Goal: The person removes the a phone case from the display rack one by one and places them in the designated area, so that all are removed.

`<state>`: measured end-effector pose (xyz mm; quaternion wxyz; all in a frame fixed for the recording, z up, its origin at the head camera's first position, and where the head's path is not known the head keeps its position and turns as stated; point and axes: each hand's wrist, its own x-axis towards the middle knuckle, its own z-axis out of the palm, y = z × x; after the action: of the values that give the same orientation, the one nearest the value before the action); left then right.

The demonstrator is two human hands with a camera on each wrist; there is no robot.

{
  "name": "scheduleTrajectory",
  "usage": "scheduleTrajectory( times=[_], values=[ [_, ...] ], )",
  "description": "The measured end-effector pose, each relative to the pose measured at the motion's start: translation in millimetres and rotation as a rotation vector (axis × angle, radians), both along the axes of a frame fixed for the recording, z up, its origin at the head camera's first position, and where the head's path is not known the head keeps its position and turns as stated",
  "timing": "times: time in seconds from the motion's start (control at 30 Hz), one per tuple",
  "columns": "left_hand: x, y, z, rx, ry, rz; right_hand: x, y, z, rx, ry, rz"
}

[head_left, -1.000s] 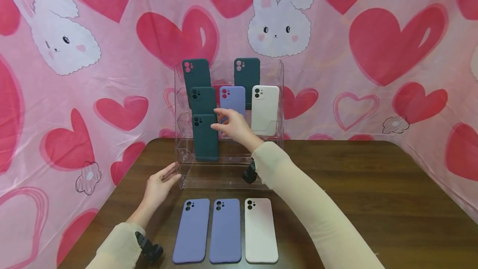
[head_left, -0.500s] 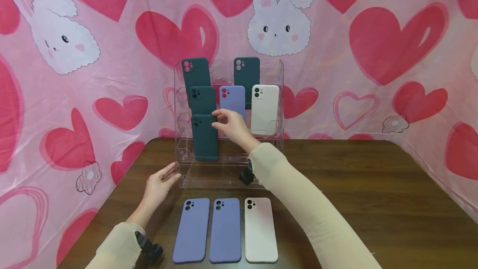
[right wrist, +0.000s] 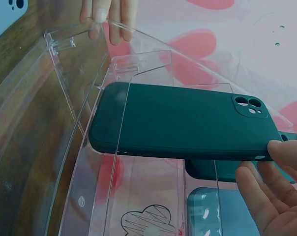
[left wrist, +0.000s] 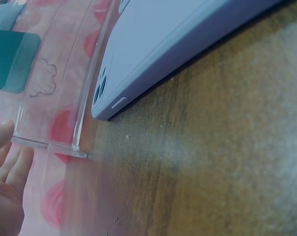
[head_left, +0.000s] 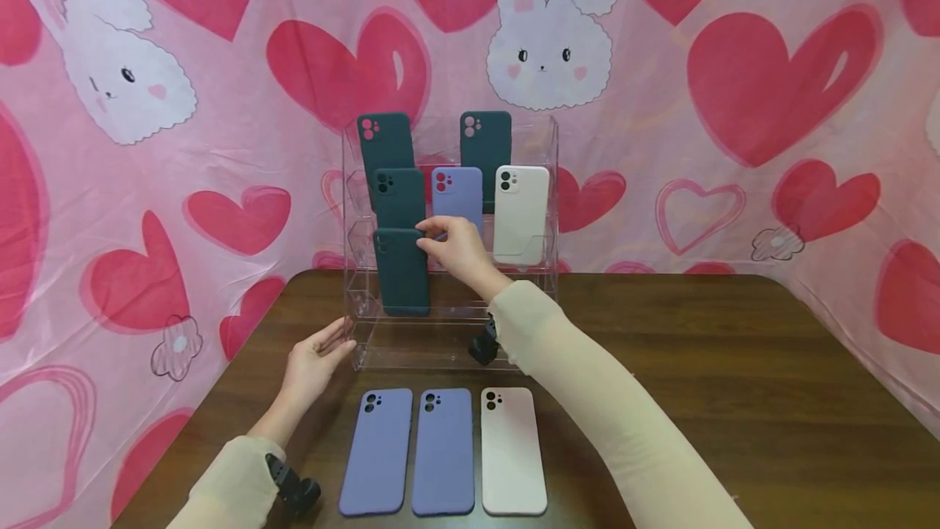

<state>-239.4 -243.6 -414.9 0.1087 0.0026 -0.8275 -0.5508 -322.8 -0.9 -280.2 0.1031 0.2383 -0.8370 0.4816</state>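
- On my remote feed, the right hand (head_left: 461,253) pinches a dark green, rectangular, matte phone case (head_left: 402,277) by its upper right corner, I judge to control its lean.
- The case's base sits near the left end of a clear, tiered plastic rack (head_left: 463,322), whose raised front likely retains it.
- The left hand (head_left: 312,369) grips the rack's lower left corner, presumably for steadiness.

A pink fabric backdrop (head_left: 648,133) printed with red hearts (head_left: 771,92) and white rabbits (head_left: 549,64) hangs behind the worktop (head_left: 720,374). The brown, wood-grained worktop has rounded far corners.
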Motion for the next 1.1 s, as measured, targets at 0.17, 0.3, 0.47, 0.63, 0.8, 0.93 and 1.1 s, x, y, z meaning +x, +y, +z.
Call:
scheduleTrajectory(
  times=[0.17, 0.3, 0.47, 0.63, 0.8, 0.93, 1.1],
  values=[
    [-0.2, -0.3, 1.0, 0.001, -0.001, -0.002, 1.7, 1.6, -0.5, -0.021, -0.016, 0.01],
    [-0.1, 0.0, 2.3, -0.001, 0.005, -0.006, 2.4, 3.3, -0.9, -0.028, -0.028, 0.014],
    [0.8, 0.1, 2.5, -0.005, 0.002, -0.007, 4.5, 4.8, -1.3, -0.027, -0.026, 0.012],
    [0.5, -0.2, 1.0, 0.002, 0.0, -0.011, 6.7, 6.1, -2.9, -0.026, -0.006, 0.005],
    [-0.2, -0.3, 0.3, 0.007, 0.008, -0.009, 6.4, 9.6, -1.8, -0.069, 0.009, -0.006],
    [0.4, -0.4, 1.4, -0.003, 0.01, -0.006, 6.2, 14.9, 1.7, -0.129, 0.013, -0.003],
    [0.1, -0.3, 1.6, 0.01, 0.01, -0.005, 6.4, 22.7, 4.8, -0.19, 0.033, 0.007]
  ],
)
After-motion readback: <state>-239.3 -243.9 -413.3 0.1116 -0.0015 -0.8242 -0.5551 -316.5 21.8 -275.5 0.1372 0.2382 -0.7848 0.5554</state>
